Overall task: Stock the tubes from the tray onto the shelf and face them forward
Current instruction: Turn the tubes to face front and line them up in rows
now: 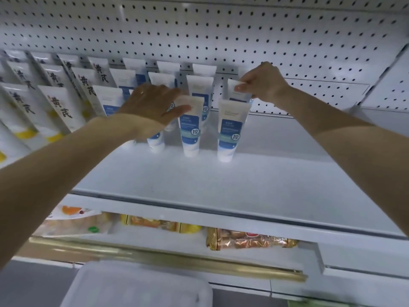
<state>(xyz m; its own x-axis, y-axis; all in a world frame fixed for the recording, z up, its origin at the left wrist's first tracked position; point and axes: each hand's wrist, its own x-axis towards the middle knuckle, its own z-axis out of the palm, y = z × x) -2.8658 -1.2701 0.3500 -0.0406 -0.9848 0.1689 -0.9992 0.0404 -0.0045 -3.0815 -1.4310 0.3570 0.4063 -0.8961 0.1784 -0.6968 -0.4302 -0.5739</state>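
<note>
left hand (152, 105): I see it gripping front tube (190, 134) top, centre frame
right hand (264, 84): pinching rear tube (232, 91) top

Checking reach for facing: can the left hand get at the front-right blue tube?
Probably yes. The front-right blue tube stands unblocked at the row's front, beside the middle tube the left hand holds; only the right hand, pinching the rear tube behind it, crowds its top.

White pegboard (243, 29) runs all along the back. Off to the left there are rows of white-and-yellow packs (55, 103) with big black characters. Down below, gold-wrapped snack packs (247, 240), yellow boxes (190, 228), probably a bread bag (70, 220) (pretty blurry), and a brass-coloured rail (155, 255) in front of them.
</note>
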